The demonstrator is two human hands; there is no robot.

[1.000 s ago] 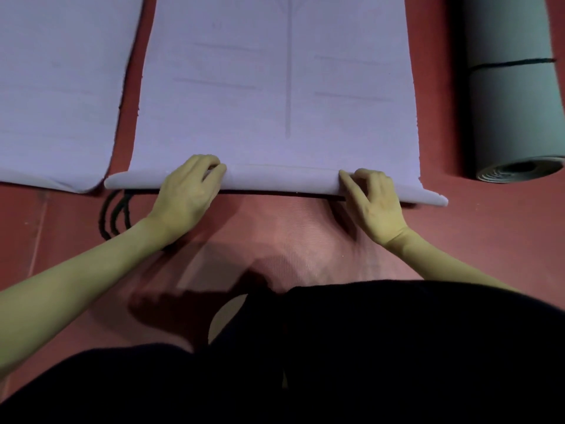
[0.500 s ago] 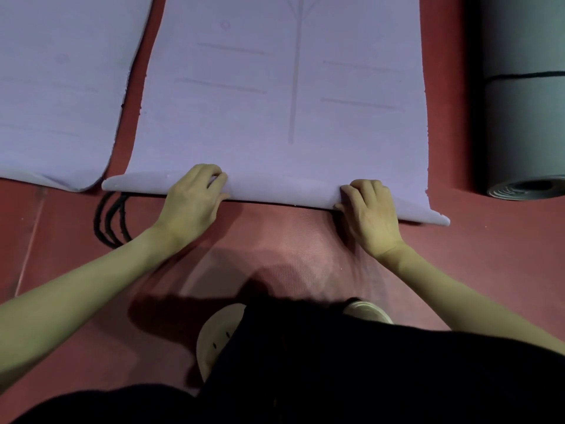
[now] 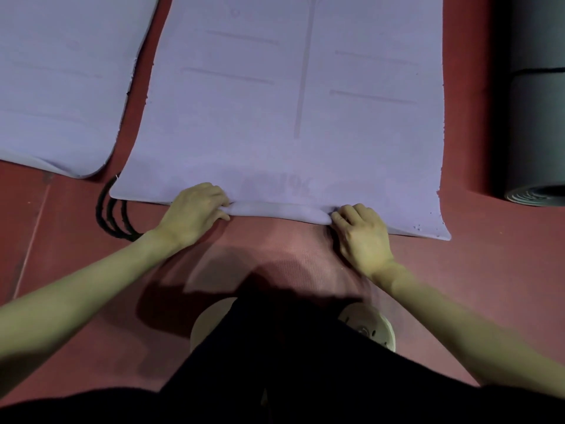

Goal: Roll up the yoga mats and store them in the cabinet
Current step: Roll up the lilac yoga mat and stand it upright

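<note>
A lilac yoga mat (image 3: 290, 96) lies spread on the red floor, running away from me. Its near edge is curled into a small roll between my hands, while the outer corners lie flat. My left hand (image 3: 192, 214) grips the roll's left end with curled fingers. My right hand (image 3: 360, 237) pinches the roll's right end. A second lilac mat (image 3: 61, 81) lies flat at the left. A grey-green mat (image 3: 538, 123), rolled and bound by a black band, lies at the right.
Black elastic straps (image 3: 113, 215) lie looped on the red floor (image 3: 495, 255) by the mat's near-left corner. My pale shoes (image 3: 370, 328) and dark trousers fill the bottom of the view. No cabinet is in sight.
The full-width fold along the mat's near edge has flattened at both corners. My hands have moved closer together and now hold a short tight roll in the middle.
</note>
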